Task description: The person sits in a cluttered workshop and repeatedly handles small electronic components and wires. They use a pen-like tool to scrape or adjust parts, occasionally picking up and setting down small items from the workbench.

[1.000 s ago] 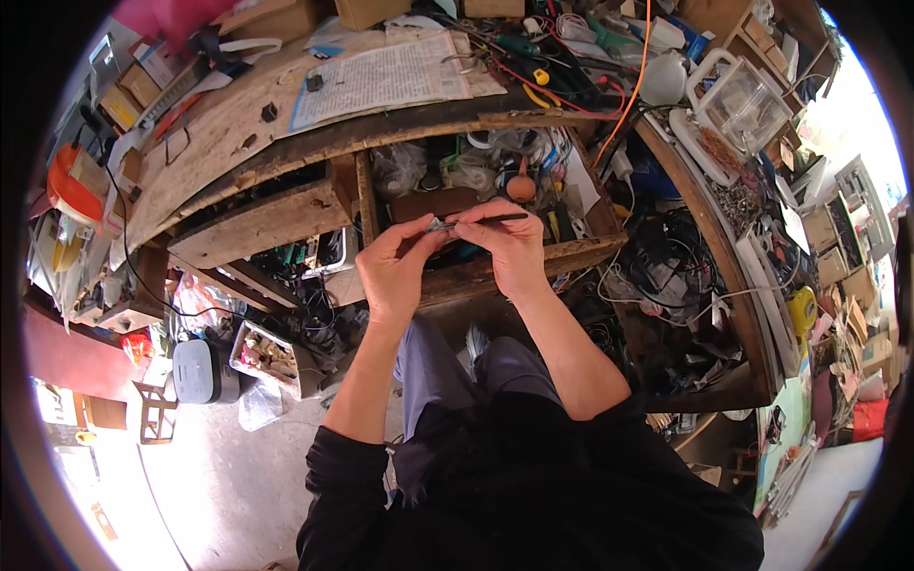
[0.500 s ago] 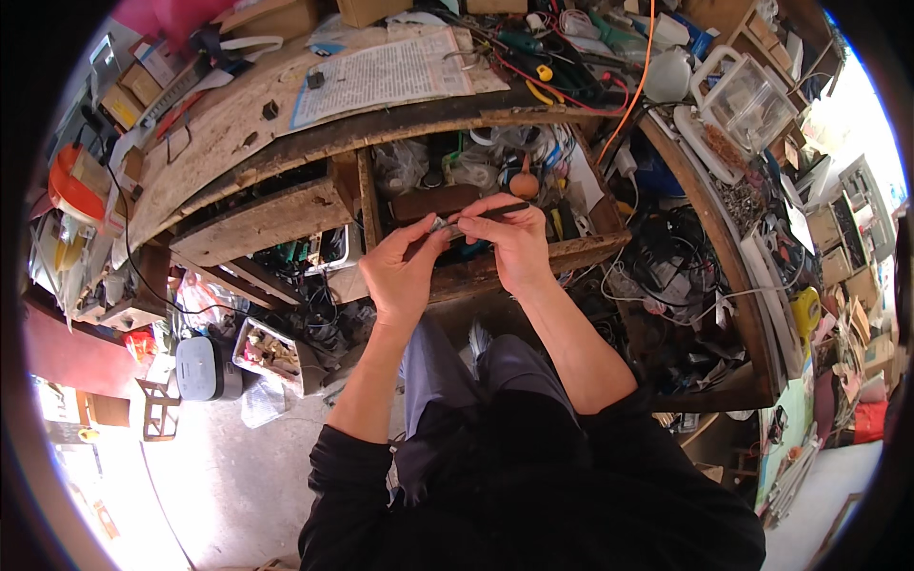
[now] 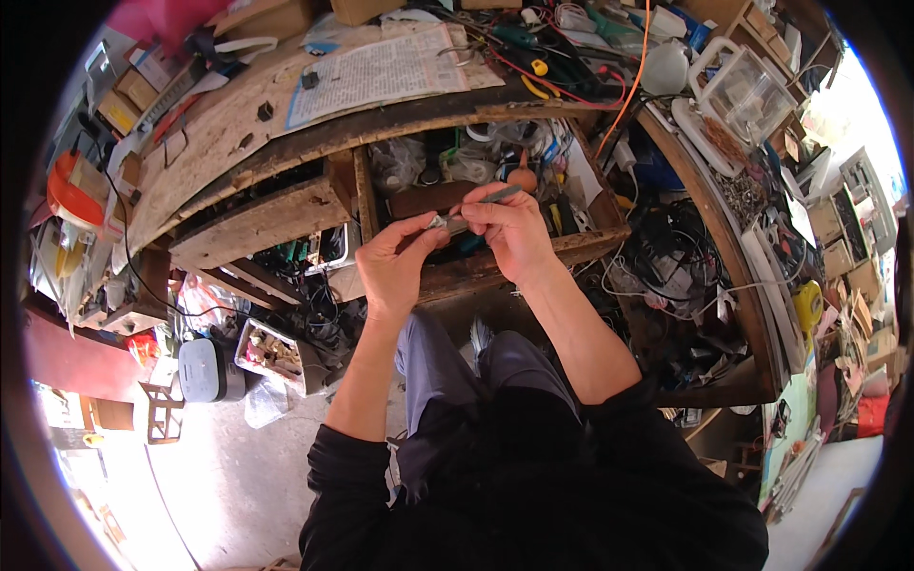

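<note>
Grey metal glints between two hands over an open drawer (image 3: 571,243) of a cluttered wooden bench (image 3: 238,124). From the head view, the left hand (image 3: 395,262) comes up from the lower left, fingers curled, thumb and fingertips pinched on a small silvery part (image 3: 446,225); what the part is cannot be made out at this size. The right hand (image 3: 509,228) sits just beside it, touching at the fingertips, closed around a slim grey tool (image 3: 490,197) whose free end points up and to the right while the near end meets the part. Both hands hold their things above the drawer's front edge, right in the middle of the picture.

Inside the drawer lie tangled wires, plastic bags and an orange bulb-shaped thing (image 3: 521,179) just behind the right hand. On the bench top, well apart from the hands, a printed sheet (image 3: 381,71) lies flat, with an orange cable (image 3: 636,67) running down past the drawer's right corner. A clear plastic box (image 3: 747,95) stands at the far right. Down left on the floor, a white canister (image 3: 202,369) sits next to a small tray (image 3: 271,350) of bits. The person's dark sleeves and grey trousers (image 3: 447,357) fill the lower centre.
</note>
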Motion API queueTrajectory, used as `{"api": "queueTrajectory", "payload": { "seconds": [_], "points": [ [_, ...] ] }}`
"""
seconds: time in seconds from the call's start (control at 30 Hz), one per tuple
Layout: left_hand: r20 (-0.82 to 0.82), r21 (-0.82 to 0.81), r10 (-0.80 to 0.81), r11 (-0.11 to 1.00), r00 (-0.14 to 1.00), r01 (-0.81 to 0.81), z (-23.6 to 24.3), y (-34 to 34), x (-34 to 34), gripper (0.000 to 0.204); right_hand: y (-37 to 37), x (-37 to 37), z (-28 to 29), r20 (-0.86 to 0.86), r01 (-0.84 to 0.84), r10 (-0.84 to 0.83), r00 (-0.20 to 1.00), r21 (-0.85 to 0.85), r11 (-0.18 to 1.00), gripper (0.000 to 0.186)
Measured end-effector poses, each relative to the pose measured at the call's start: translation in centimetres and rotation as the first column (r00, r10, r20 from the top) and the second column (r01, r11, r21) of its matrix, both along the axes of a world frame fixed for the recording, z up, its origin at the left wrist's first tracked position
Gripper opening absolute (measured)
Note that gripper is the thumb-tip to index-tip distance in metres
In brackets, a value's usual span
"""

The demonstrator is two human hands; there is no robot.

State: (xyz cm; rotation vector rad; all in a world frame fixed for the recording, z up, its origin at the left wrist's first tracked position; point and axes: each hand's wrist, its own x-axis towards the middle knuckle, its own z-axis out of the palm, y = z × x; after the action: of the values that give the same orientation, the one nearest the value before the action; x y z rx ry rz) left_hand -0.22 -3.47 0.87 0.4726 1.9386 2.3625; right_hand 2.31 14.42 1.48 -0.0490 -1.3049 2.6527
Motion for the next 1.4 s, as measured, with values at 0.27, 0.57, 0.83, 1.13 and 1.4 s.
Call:
{"api": "queueTrajectory", "payload": {
  "seconds": [0.27, 0.57, 0.83, 1.13, 1.4],
  "points": [
    [-0.051, 0.131, -0.125, 0.983, 0.991, 0.131, -0.8, -0.5, -0.7, 0.022, -0.4, 0.1, 0.2, -0.017, 0.044, -0.044, 0.999, -0.011, 0.999, 0.012],
    [-0.043, 0.168, -0.153, 0.973, 0.987, 0.158, -0.9, -0.6, -0.8, 0.024, -0.4, 0.4, 0.2, -0.003, 0.044, -0.043, 0.999, 0.039, 0.998, 0.013],
    [-0.039, 0.122, -0.131, 0.983, 0.991, 0.135, -0.7, -0.6, -0.7, 0.027, -0.5, 0.4, 0.2, -0.013, 0.032, -0.032, 0.999, 0.052, 0.998, 0.012],
    [-0.092, 0.034, -0.109, 0.993, 0.990, 0.112, -0.7, -0.4, -1.0, 0.031, -0.5, 0.7, -0.5, -0.115, 0.076, -0.074, 0.991, 0.018, 0.997, 0.015],
    [-0.074, 0.018, -0.169, 0.985, 0.983, 0.171, -0.5, -0.6, -1.2, 0.029, -1.1, 0.8, -0.9, -0.210, 0.058, -0.020, 0.977, 0.176, 0.983, 0.018]
  ]
}}
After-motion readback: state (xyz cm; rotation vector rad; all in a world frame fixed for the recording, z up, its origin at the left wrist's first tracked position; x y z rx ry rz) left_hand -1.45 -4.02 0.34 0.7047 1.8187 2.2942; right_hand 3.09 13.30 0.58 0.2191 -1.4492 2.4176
